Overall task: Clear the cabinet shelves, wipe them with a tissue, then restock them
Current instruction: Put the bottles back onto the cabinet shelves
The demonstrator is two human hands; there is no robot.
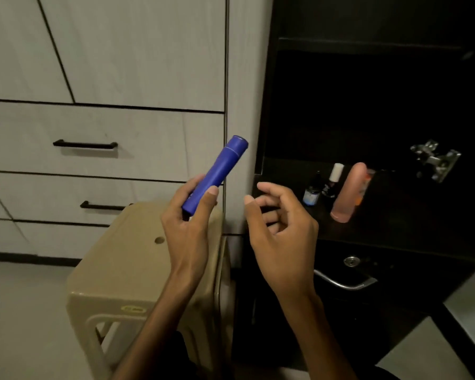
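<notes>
At the frame's centre the left hand (188, 215) is gripping a blue tube (215, 175) tilted up to the right, above a beige stool (126, 270). The right hand (281, 223) is hovering beside it, fingers loosely spread, holding nothing. On the dark cabinet shelf (381, 215) at right are standing a small dropper bottle (312, 191), a white-capped bottle (331, 182) and a pink bottle (350, 192).

A blue tube (216, 175) is tilting up-right above the stool, while a peach bottle (350, 192), a white-capped vial (333, 181) and a small dark dropper bottle (313, 192) are standing together on the dark cabinet shelf (395, 215).
</notes>
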